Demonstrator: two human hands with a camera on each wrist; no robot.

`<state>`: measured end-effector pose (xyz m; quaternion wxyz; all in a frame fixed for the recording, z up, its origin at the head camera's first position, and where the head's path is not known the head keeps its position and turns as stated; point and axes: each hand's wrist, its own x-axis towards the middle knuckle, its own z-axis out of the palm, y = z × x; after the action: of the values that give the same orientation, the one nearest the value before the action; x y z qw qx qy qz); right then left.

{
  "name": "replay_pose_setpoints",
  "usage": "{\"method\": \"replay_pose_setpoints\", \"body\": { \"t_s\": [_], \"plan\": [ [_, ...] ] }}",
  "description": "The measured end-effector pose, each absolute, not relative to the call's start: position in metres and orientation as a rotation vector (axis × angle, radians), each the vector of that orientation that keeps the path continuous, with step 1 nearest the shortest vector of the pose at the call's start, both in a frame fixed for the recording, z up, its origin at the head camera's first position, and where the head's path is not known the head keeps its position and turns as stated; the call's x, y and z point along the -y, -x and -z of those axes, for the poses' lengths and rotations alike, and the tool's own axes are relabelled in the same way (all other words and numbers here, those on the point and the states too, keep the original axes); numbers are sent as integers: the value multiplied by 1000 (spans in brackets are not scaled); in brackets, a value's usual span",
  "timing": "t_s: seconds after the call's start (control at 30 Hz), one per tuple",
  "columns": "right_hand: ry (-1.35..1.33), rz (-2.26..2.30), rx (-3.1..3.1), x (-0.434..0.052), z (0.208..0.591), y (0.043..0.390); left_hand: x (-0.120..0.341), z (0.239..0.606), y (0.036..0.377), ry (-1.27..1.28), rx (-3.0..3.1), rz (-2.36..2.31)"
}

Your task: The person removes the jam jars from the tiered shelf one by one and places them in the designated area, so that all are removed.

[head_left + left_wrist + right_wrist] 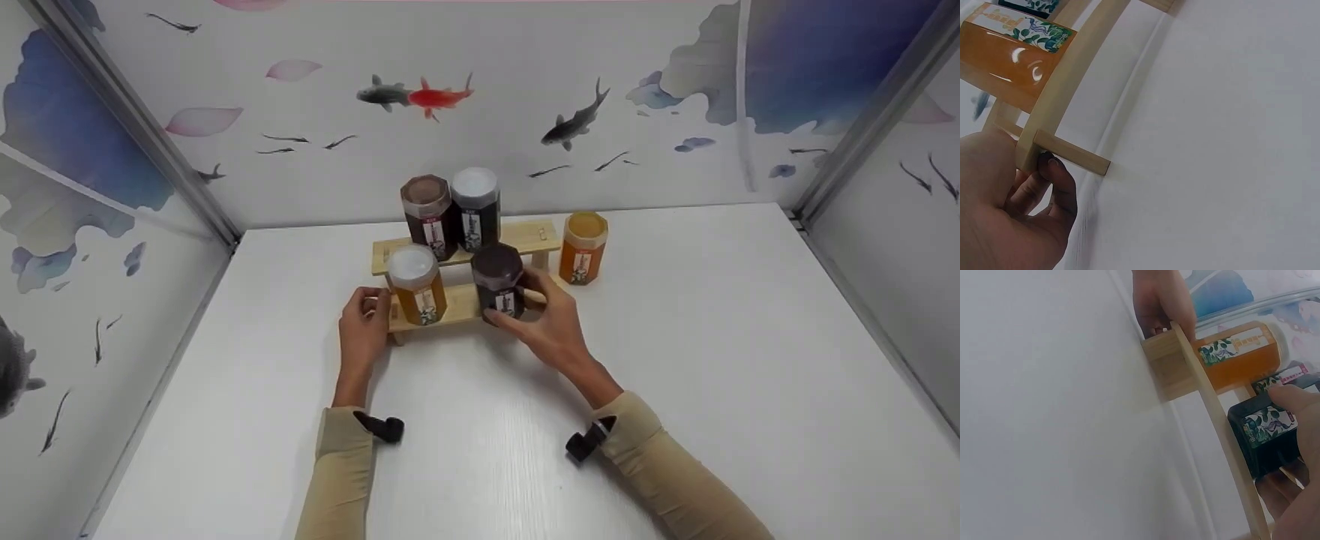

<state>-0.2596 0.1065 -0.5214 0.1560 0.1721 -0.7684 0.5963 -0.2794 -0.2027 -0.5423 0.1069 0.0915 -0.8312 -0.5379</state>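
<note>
Right fingers (525, 289): curled round the dark jar (499, 281), thumb on its label side, in a narrow grip; the wrist view shows the thumb on the label.
Left fingers (1055, 185): bent against the left end of the wooden rack (457, 304), gripping its lower step by the leg.
Right hand (551, 322): reaches in from the near right; sleeve and wrist camera behind it.
Left hand (364, 330): at the near left, just beside the rack's end.
Dark jar: upright on the lower step, right of centre, enclosed by the right hand.
Amber jar, white lid (417, 285): upright on the lower step, left part, just beside the left hand and apart from the dark jar.
Brown-lidded jar (427, 216): upper step, left.
White-lidded dark jar (475, 206): upper step, touching its brown-lidded neighbour.
Orange jar (583, 246): on the white table (712, 337), just beside the rack's right end.
Back wall (525, 112): printed with fish and petals.
</note>
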Motion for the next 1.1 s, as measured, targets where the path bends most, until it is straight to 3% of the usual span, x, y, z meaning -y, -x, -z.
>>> {"method": "replay_pose_setpoints", "body": {
  "t_s": [1.1],
  "plan": [
    [100,-1568,2333,-270,519,288,203,541,277,-272,2442,1593]
  ]
}}
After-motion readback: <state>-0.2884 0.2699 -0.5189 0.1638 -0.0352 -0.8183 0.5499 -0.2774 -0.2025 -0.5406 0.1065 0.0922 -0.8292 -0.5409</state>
